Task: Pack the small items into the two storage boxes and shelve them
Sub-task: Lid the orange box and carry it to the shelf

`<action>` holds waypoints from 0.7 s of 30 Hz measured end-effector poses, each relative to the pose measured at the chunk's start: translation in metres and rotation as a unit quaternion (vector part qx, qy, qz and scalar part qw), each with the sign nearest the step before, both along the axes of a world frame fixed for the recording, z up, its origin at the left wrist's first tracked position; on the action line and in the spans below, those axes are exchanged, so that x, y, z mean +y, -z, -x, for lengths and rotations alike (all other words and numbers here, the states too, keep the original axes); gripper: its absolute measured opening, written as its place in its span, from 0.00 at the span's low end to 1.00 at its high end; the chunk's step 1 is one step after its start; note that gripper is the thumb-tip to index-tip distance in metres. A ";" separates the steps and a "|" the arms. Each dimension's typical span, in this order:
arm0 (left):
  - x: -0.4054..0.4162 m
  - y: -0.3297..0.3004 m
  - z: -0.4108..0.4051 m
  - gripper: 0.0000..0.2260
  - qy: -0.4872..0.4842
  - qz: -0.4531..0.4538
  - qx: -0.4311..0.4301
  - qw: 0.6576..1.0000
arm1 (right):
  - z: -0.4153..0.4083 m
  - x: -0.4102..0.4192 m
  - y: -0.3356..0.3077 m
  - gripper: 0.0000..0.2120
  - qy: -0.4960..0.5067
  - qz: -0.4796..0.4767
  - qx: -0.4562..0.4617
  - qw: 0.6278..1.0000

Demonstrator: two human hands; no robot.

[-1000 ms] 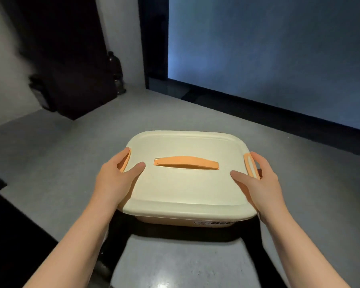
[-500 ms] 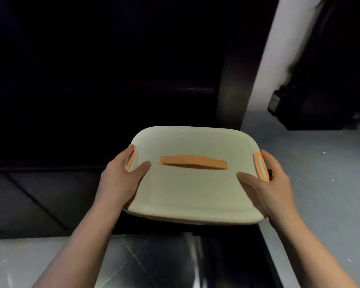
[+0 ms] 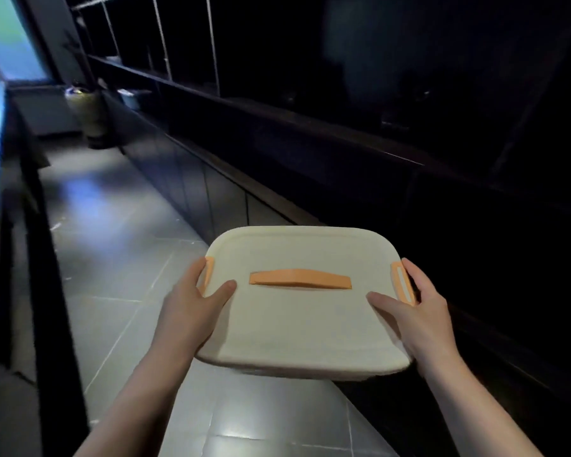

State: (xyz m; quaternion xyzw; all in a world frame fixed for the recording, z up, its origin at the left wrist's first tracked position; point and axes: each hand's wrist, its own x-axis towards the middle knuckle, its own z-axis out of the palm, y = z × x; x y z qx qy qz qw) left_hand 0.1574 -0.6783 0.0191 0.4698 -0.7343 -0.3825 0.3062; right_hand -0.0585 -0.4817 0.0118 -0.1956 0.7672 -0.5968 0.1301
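A cream storage box (image 3: 297,321) with its lid on, an orange top handle (image 3: 300,279) and orange side clips is held in the air in front of me. My left hand (image 3: 192,311) grips its left side, thumb on the lid. On the opposite side my right hand (image 3: 416,311) grips next to the orange clip (image 3: 402,284), thumb on the lid too. The box hangs over the edge of a grey tiled floor, beside a long dark shelf unit (image 3: 277,120). The contents are hidden under the lid.
The dark shelf unit runs from the far left to the right, with thin upright dividers (image 3: 211,41) above and low cabinet doors (image 3: 192,192) below. A pale round container (image 3: 89,117) stands on the floor at the far end. A dark low edge (image 3: 47,258) borders the left.
The view has swung from a grey surface and a dark wall to the long shelf unit and tiled floor. Both hands keep the same grip on the box.
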 end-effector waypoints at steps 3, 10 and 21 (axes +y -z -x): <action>-0.036 0.009 -0.043 0.29 -0.072 -0.015 0.001 0.997 | -0.014 -0.072 0.008 0.39 -0.062 -0.007 -0.021 0.998; -0.128 0.026 -0.107 0.26 -0.180 -0.019 -0.049 0.982 | -0.042 -0.226 0.029 0.37 -0.204 -0.016 -0.047 0.978; -0.330 0.025 -0.116 0.29 -0.263 -0.056 -0.048 0.962 | -0.040 -0.479 0.037 0.39 -0.282 -0.058 0.010 0.958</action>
